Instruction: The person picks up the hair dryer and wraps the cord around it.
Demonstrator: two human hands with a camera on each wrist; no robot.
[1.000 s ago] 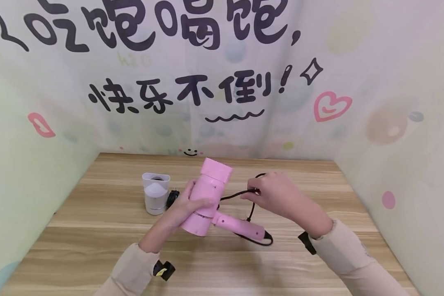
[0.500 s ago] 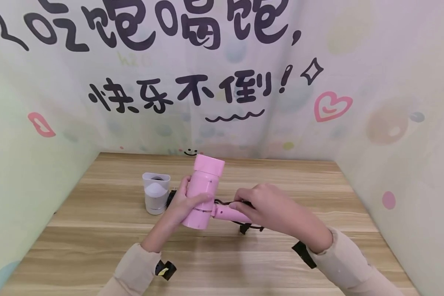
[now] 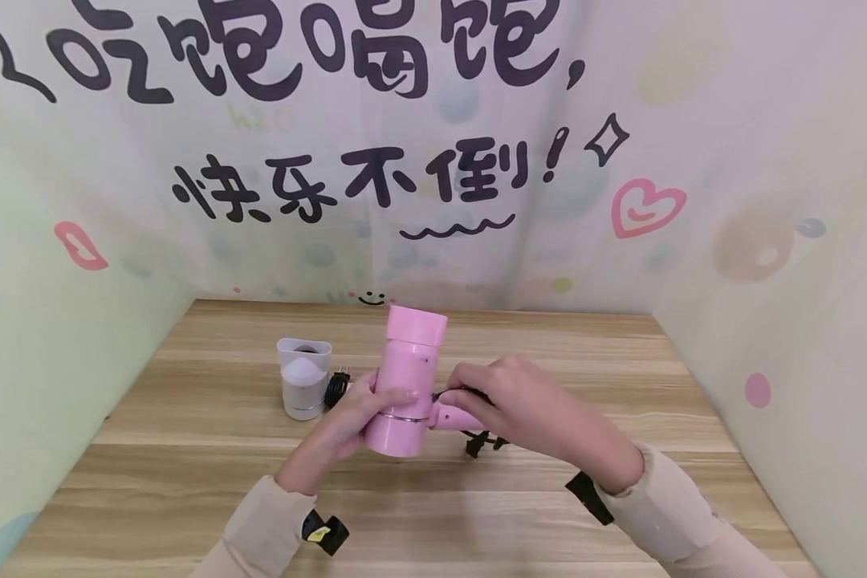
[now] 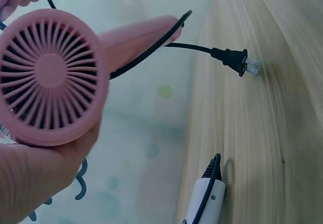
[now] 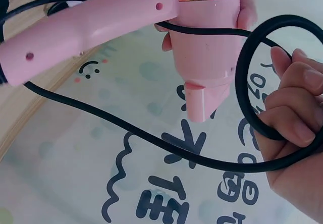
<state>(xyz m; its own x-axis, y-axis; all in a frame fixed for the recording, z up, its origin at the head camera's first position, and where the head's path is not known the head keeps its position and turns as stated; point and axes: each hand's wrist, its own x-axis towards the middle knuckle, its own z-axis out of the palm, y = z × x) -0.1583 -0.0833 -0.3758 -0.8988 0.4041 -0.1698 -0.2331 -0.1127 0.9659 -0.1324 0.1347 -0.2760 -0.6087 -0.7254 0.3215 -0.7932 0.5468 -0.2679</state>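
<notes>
My left hand (image 3: pixel 354 413) grips the barrel of a pink hair dryer (image 3: pixel 412 369), its thumb lying across the front. The dryer's nozzle (image 5: pixel 202 100) points away from me, and its round slatted grille (image 4: pixel 50 70) fills the left wrist view. To the right extends the pink handle (image 5: pixel 86 35). Beside it, my right hand (image 3: pixel 516 405) holds the dryer's black cord (image 5: pixel 243 80) in curled fingers, with a loop of cord around them. Below the handle hangs the cord's two-pin plug (image 4: pixel 232 60). In the head view the right hand hides most of the handle.
A white hair dryer (image 3: pixel 305 385) is on the wooden table (image 3: pixel 188 482), left of the pink one. Its bundled black cord (image 3: pixel 337 389) and plug are beside it. A printed cloth (image 3: pixel 433 265) with black writing hangs behind the table.
My right hand has come left and slightly down to the dryer's handle with the cord. The pink dryer has turned more upright, then shifted a little to the right.
</notes>
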